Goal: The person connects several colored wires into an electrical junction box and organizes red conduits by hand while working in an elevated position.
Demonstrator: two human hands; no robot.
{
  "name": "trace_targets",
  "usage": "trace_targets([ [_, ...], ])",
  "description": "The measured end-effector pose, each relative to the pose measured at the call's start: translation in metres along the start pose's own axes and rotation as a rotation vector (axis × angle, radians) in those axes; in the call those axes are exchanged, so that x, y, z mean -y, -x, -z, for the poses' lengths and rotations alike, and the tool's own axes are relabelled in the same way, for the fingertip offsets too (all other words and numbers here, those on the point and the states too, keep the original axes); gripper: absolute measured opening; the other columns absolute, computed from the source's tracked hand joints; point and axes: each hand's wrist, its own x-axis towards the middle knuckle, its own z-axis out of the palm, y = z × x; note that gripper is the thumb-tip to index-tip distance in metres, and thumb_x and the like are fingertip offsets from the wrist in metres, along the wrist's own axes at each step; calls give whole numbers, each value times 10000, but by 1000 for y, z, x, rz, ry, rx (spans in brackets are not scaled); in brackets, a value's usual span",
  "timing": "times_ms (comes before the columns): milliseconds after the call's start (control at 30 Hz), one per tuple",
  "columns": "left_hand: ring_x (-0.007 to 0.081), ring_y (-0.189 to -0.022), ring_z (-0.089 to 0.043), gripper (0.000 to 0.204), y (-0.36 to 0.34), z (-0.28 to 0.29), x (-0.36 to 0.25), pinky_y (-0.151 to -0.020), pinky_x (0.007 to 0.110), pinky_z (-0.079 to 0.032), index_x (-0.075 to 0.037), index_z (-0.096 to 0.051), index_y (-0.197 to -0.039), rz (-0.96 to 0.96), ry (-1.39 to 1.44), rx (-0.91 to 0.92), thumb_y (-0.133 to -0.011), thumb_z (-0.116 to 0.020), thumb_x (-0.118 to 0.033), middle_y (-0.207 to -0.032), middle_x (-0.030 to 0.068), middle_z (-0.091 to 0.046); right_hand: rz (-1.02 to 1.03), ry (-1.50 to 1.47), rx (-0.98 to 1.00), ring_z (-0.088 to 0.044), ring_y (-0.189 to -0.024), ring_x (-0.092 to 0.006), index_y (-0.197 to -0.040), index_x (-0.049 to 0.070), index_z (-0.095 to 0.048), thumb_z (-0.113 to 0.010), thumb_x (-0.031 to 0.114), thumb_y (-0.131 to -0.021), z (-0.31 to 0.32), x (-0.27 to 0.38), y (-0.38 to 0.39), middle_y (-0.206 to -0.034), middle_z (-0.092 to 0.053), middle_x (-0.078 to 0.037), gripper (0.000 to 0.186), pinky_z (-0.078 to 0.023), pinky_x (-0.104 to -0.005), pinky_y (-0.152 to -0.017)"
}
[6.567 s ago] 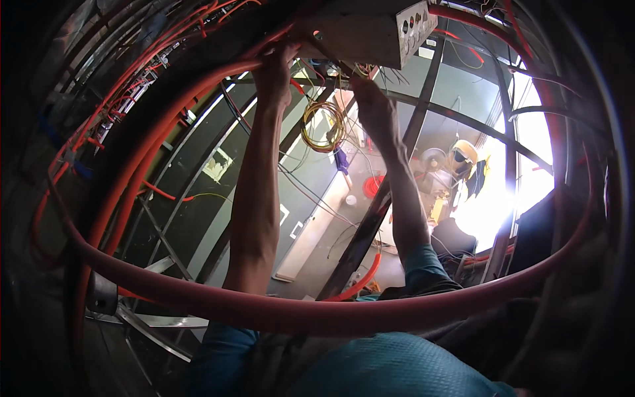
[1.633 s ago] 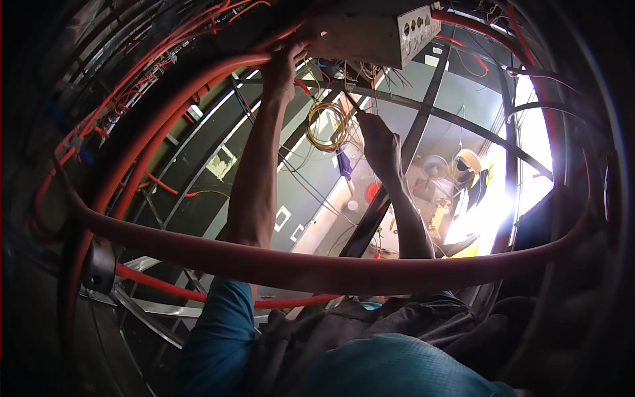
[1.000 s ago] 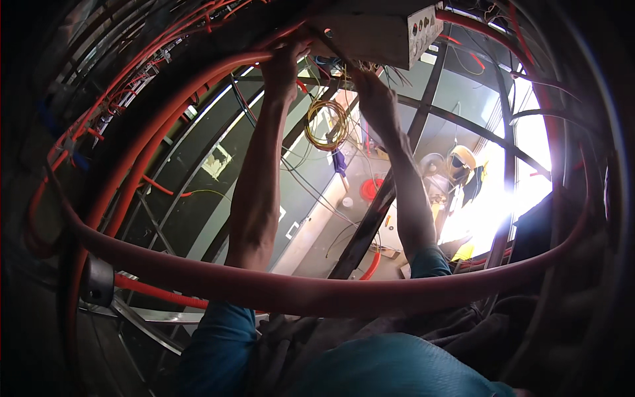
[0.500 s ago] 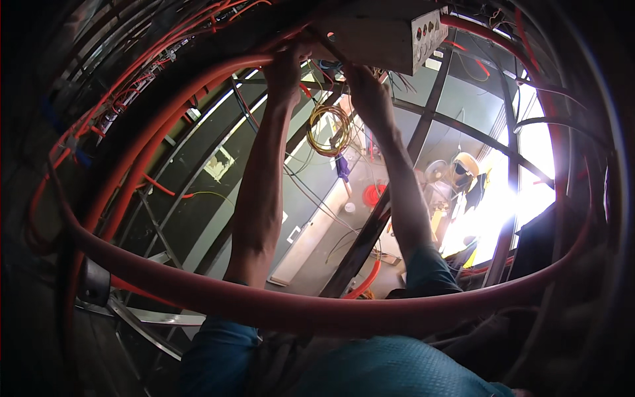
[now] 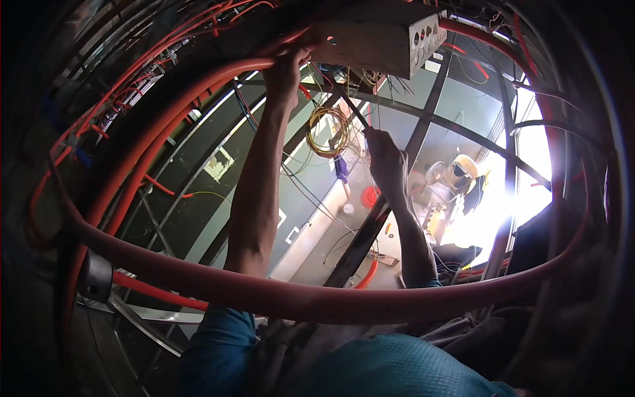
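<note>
My left hand (image 5: 284,74) is raised and closed round the end of a thick orange conduit (image 5: 241,65), beside the left end of a pale metal box (image 5: 370,47). Lower and to the right, my right hand (image 5: 387,162) is closed on a long thin dark tool (image 5: 355,111), which looks like a screwdriver. Its shaft slants up and left toward the underside of the box, and the handle is mostly hidden in my fist. Loose wires (image 5: 362,76) hang out below the box. A coil of yellowish wire (image 5: 329,132) dangles between my forearms.
A thick reddish conduit (image 5: 317,303) curves across in front of my body. Dark metal framing bars (image 5: 423,129) cross the space below the box. Far below on the floor stands a person in a yellow hard hat (image 5: 465,165), near bright light. More orange conduits (image 5: 132,173) run along the left.
My right hand has come down and away from the box, bringing the dark tool with it. The left hand stays at the conduit end.
</note>
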Motion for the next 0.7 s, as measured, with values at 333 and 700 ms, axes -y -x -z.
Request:
trace_targets([
  [333,157,-861,-668,212,3,7,-3,-851,315,-525,-21,-676,-1040,4,-27,68,-867,-660,-142,-981,69,-691,-354,-335,-53,-693,-749,-323,-1137,114,-668,-532,382,-1012,-12,5,-71,-814,-685,-161,326,-498,-394,-628],
  [700,167,-844,-682,234,2,7,-4,-843,316,-533,-43,-663,-1073,-47,1,78,-860,-671,-138,-994,63,-690,-100,-195,-91,-687,-744,-302,-1203,118,-634,-515,299,-1030,-19,2,-52,-924,-693,-122,277,-511,-380,-643],
])
